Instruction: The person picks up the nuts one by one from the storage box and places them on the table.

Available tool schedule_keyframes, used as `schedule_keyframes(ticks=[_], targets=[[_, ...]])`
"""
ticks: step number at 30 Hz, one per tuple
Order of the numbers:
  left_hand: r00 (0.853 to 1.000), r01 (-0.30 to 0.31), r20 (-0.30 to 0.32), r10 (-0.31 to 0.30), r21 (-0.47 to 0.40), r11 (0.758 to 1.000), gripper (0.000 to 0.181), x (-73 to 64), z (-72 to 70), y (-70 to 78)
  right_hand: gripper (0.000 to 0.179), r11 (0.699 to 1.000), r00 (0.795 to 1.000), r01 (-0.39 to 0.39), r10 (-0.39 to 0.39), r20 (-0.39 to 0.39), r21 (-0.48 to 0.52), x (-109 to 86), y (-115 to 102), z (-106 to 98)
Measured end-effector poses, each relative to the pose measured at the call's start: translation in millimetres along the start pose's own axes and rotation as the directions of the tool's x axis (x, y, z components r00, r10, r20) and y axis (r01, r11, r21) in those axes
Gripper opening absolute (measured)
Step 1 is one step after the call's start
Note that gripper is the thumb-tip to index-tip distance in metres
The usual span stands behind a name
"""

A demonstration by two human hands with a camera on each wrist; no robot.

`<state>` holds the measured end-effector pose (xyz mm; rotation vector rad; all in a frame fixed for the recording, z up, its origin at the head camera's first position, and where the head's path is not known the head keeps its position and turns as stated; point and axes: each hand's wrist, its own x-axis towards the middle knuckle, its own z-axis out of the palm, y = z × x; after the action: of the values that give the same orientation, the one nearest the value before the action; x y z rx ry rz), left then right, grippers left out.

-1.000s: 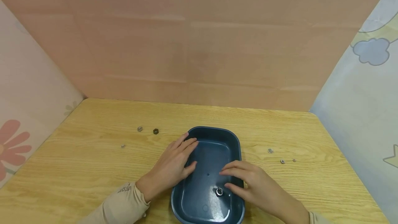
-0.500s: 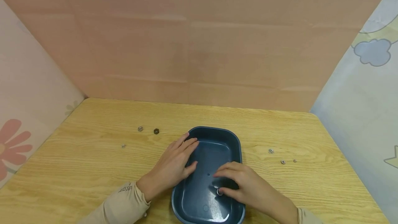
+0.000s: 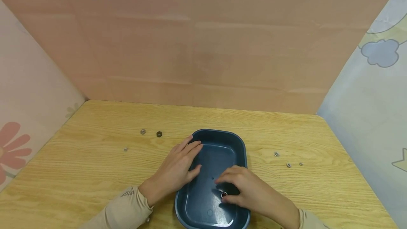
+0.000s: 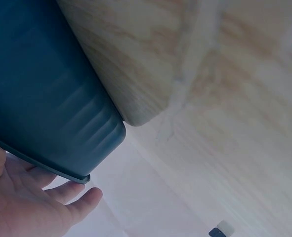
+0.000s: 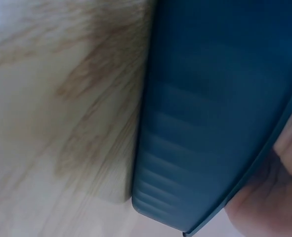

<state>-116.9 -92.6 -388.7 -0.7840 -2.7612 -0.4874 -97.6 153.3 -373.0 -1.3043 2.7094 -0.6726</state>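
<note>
A dark blue plastic tray (image 3: 212,158) sits on the table in the head view. One shiny metal nut (image 3: 224,194) lies on its floor, partly covered by the right thumb. My right hand (image 3: 243,188) reaches over the tray's right rim. Its thumb is at the nut, and a gap separates the thumb from the bent fingers above. My left hand (image 3: 175,169) rests over the left rim, fingers extended and thumb spread inside. The left wrist view shows the left fingers (image 4: 66,192) beside the tray's rim. In the right wrist view, the tray wall (image 5: 195,128) hides the nut.
Left of the tray lie a silver nut (image 3: 143,131), a dark nut (image 3: 159,134) and a tiny nut (image 3: 125,149). On the right are a silver nut (image 3: 276,154), a smaller nut (image 3: 288,165) and a tiny one. A papered wall (image 3: 197,59) stands behind the table (image 3: 105,123).
My right hand has moved left and further into the tray, bringing its thumb to the nut. The left hand stays on the rim.
</note>
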Motion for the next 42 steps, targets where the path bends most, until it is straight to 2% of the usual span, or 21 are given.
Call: schedule_keyframes(ticks=[7,16,21,42], targets=[[1.0,0.002,0.001,-0.002,-0.009,1.0,0.056,-0.1,0.0,0.0,0.033,0.999,0.998,-0.028,0.029,0.048,-0.018,3.2,0.1,0.7],[1.0,0.011,0.011,-0.011,-0.018,1.0,0.057,0.1,-0.4,-0.1,0.026,0.994,0.998,-0.019,0.026,0.058,-0.108,6.3,-1.1,3.0],[1.0,0.005,0.008,-0.005,-0.017,1.0,0.056,0.1,-0.5,-0.3,0.023,0.991,0.995,-0.045,0.056,0.086,-0.123,7.5,-1.7,2.9],[1.0,0.004,0.012,-0.004,-0.005,1.0,0.056,-0.1,-1.2,0.4,0.02,0.979,0.993,-0.03,0.052,0.103,-0.199,8.4,-4.3,4.6]])
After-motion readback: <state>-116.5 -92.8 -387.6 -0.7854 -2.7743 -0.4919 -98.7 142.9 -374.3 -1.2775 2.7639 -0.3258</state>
